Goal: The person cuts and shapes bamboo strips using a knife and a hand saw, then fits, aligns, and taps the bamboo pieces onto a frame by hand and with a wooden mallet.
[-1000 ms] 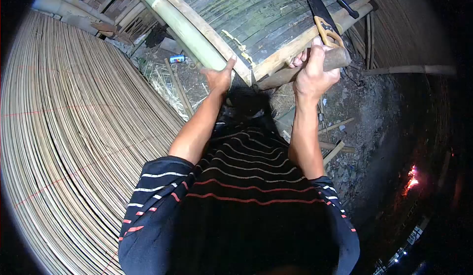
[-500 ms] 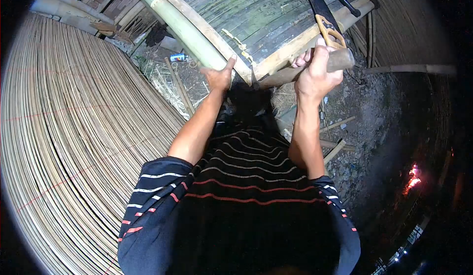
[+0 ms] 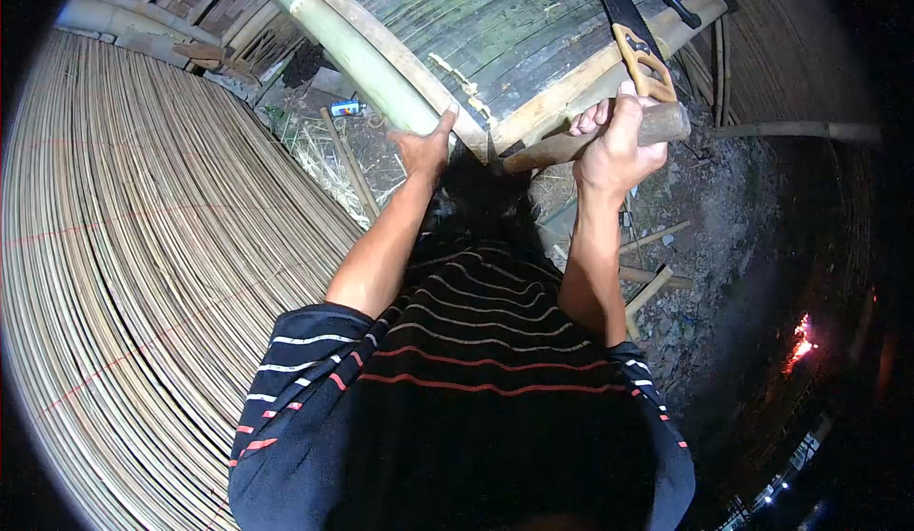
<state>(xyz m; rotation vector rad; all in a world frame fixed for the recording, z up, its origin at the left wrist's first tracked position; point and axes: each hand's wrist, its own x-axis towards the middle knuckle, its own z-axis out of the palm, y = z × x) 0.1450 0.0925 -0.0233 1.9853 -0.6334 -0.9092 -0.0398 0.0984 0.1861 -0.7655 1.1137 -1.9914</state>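
My left hand [image 3: 422, 150] is closed around the near end of a bamboo frame, its thumb on the pale wooden strip [image 3: 381, 48] and its fingers by the thick green bamboo pole [image 3: 352, 50]. My right hand [image 3: 614, 148] is wrapped round a thick wooden tool handle [image 3: 662, 124]. From that handle's left end, a dark, thin metal part reaches the frame's near corner, where two wooden strips meet; its exact kind is unclear. Just beyond my right hand, a handsaw [image 3: 640, 60] with a yellowish handle lies across the frame's edge.
Dark green slats [image 3: 505, 31] fill the frame, with wood shavings on them. A black-handled tool [image 3: 672, 0] lies at the far right. Long bamboo strips [image 3: 143, 245] cover the left side. A blue can [image 3: 347, 108] and sticks [image 3: 647, 298] are on the ground; a fire [image 3: 800, 344] burns far right.
My right hand and the wooden handle have shifted slightly to the right and down. My left hand keeps its hold on the frame.
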